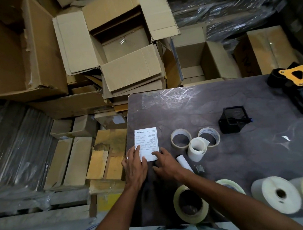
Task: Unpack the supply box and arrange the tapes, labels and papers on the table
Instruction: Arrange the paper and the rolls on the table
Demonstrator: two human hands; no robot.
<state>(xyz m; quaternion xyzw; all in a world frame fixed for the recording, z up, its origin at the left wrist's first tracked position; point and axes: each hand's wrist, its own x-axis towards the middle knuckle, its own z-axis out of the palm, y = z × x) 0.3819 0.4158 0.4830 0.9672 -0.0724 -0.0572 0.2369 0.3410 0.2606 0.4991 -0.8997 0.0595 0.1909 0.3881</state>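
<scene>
Printed white paper slip (147, 144) lying flat near the left edge of the dark, worn tabletop (240, 100), left of two small clear tape rings (180, 137). Left hand (134, 164) flat on the slip's near-left corner, fingers straight, pressing, gripping nothing. Right hand (165, 163) likewise spread, fingertips on the near-right corner. Probably very light, thin and floppy; easily creased, apt to slide on the smooth top. Best squared by pushing with flat fingers, or lifted by pinching a near edge. Open brown cardboard box (119, 50) far left, beyond the table.
</scene>
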